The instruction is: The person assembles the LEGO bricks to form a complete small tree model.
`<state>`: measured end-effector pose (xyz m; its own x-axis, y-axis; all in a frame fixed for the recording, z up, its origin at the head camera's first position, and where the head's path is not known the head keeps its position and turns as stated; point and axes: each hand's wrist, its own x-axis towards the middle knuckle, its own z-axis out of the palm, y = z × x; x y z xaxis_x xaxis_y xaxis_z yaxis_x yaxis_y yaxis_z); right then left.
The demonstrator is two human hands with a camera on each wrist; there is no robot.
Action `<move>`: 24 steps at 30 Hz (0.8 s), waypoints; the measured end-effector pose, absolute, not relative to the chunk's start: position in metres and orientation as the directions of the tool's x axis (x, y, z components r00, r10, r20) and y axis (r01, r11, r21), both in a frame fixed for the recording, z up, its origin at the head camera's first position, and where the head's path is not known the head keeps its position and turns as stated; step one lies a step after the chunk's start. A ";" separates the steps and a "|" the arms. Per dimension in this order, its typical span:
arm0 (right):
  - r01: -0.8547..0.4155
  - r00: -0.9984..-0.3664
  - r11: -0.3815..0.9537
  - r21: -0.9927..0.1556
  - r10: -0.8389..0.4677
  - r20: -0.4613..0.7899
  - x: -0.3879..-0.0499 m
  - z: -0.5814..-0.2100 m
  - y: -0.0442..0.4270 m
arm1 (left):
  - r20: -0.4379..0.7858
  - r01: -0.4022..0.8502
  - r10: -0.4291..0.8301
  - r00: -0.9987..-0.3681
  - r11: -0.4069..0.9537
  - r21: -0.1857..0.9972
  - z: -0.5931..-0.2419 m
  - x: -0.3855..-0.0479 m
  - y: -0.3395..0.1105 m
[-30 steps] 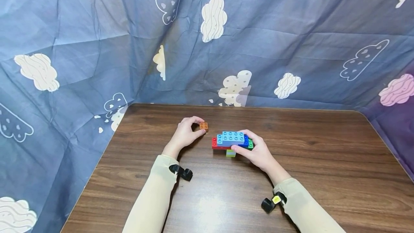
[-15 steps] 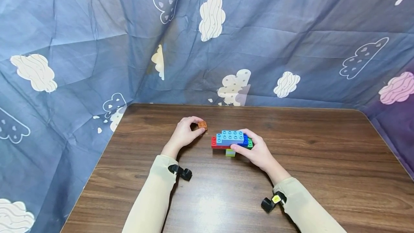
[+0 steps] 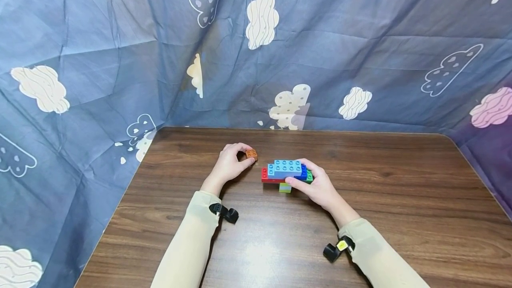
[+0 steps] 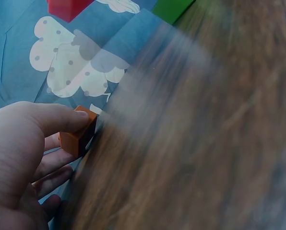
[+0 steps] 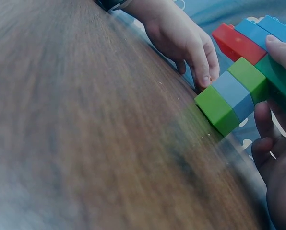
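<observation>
My left hand (image 3: 229,163) pinches a small orange toy brick (image 3: 251,154) between thumb and fingers, low over the table or on it. In the left wrist view, the thumb lies across the orange brick (image 4: 79,136). To its right, my right hand (image 3: 316,186) grips a built stack of toy bricks from its right side. Light blue bricks (image 3: 287,173) top the stack, above a red brick (image 3: 264,175), a dark blue brick (image 3: 304,173) and a green brick (image 3: 310,176). A column of light green and pale blue blocks (image 5: 232,96) stands under it, its foot at the table.
The brown wooden table (image 3: 400,190) spreads around both hands. A blue cloth with cloud prints (image 3: 224,57) hangs behind it and at its sides. A black wrist camera sits on the left sleeve (image 3: 188,234) and another on the right sleeve (image 3: 380,252).
The orange brick has turned slightly in my left fingers. My right hand keeps its grip on the stack in the same place.
</observation>
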<state>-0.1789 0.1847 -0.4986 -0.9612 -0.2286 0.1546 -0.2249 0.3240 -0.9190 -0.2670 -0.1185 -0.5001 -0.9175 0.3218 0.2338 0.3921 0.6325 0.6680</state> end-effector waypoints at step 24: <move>-0.271 -0.950 0.290 -0.918 -0.237 0.205 -0.179 -0.498 0.182 | 0.246 0.369 0.281 -0.928 0.581 0.725 -0.495 -0.266 -0.117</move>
